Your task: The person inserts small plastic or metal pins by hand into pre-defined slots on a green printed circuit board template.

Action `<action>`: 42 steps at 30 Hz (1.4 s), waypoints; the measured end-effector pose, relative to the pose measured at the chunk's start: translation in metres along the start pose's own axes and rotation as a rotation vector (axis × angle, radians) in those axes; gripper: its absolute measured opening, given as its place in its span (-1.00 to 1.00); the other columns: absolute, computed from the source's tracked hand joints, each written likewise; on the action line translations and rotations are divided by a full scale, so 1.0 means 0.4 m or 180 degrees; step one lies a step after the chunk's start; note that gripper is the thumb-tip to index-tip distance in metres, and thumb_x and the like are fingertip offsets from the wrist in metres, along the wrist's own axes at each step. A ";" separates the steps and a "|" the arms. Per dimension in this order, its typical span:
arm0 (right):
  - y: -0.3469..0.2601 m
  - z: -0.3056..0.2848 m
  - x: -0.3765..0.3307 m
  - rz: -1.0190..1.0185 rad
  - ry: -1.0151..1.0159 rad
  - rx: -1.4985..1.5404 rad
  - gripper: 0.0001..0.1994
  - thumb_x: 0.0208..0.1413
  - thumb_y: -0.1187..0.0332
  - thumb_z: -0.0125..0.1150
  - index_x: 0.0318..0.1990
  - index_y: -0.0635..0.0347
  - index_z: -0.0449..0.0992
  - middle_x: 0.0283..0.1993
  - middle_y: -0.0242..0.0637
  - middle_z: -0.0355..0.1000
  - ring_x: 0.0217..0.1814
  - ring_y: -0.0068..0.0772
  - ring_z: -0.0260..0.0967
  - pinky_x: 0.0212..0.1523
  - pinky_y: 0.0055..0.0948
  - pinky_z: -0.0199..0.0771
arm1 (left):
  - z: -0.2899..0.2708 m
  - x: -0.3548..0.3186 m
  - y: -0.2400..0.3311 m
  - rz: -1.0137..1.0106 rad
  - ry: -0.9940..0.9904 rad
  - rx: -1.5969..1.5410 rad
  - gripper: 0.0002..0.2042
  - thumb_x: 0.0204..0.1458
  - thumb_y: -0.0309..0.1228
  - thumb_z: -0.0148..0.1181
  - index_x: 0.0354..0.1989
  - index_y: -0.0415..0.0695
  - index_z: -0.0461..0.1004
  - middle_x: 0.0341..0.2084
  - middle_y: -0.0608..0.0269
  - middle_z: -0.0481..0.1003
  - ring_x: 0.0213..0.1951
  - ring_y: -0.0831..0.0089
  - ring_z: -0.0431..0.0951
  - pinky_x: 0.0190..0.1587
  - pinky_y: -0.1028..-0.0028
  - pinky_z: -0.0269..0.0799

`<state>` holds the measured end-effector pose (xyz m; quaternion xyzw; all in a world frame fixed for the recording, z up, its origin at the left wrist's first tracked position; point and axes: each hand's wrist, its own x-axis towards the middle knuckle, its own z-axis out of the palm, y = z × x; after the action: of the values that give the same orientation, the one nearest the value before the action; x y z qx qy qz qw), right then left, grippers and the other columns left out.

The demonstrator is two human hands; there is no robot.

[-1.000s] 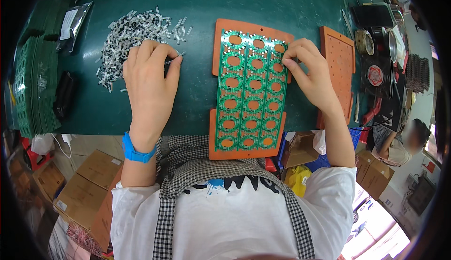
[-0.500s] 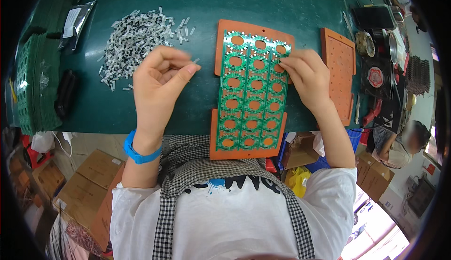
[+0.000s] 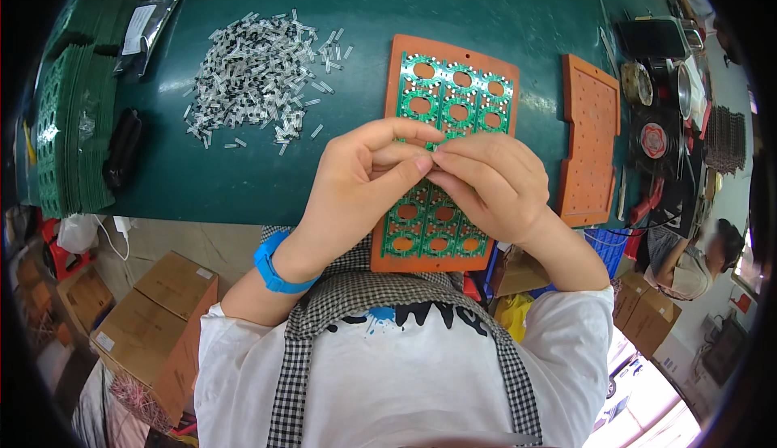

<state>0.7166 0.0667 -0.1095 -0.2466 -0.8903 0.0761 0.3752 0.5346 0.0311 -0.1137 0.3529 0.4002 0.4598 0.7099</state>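
Note:
My left hand [image 3: 362, 174], with a blue wristband [image 3: 278, 266] on its wrist, pinches a small clear strip [image 3: 435, 148] between thumb and fingers. Against it come the closed fingertips of my right hand [image 3: 500, 182]; whether they grip the strip or a tiny part of it is hidden. Both hands hover above a green circuit board panel [image 3: 440, 98] with rows of round cutouts. Small pale parts sit around the cutouts of its upper rows. Under the panel lies an orange tray [image 3: 395, 67], and my hands cover the panel's middle.
At the left of the green table is a heap of small clear strips [image 3: 252, 76]. Stacked green boards [image 3: 73, 136], a silver packet [image 3: 148, 31] and a black object [image 3: 123, 148] lie farther left. Another orange tray [image 3: 589, 140] rests at right, beside tools and tins.
My left hand has moved right from beside the strip heap, carrying the small strip. My right hand has come down and left from the panel's upper right, and the fingertips now meet.

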 end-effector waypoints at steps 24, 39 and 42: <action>0.089 -0.073 -0.096 0.1707 -0.0651 0.0169 -0.88 -0.02 0.59 0.20 -0.34 0.27 0.38 -0.28 -0.21 0.34 -0.19 -0.15 0.30 -0.18 -0.32 0.32 | -0.061 -0.005 -0.020 0.0550 0.0471 0.0954 -0.88 0.02 -0.64 0.22 -0.25 -0.33 0.51 -0.38 0.22 0.54 -0.30 0.51 0.60 -0.23 0.58 0.53; 0.087 -0.060 -0.117 0.1566 -0.0407 -0.0089 -0.86 -0.08 0.57 0.26 -0.38 0.26 0.40 -0.32 -0.23 0.34 -0.26 -0.18 0.29 -0.24 -0.33 0.32 | -0.044 -0.014 -0.012 0.0387 0.0180 0.0728 -0.75 0.10 -0.58 0.16 -0.04 -0.34 0.42 -0.33 0.11 0.59 -0.20 0.43 0.61 -0.12 0.51 0.54; 0.087 -0.065 -0.124 0.1249 -0.0514 -0.0216 -0.85 -0.11 0.54 0.30 -0.40 0.25 0.43 -0.31 -0.25 0.36 -0.27 -0.21 0.31 -0.29 -0.34 0.34 | -0.041 -0.017 -0.009 0.0386 0.0175 0.0700 -0.77 0.10 -0.57 0.16 -0.07 -0.34 0.43 -0.29 0.13 0.59 -0.21 0.44 0.61 -0.12 0.50 0.53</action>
<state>0.7778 0.0712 -0.1337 -0.4208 -0.8544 0.1372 0.2721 0.5196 0.0256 -0.1223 0.4394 0.4453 0.4647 0.6266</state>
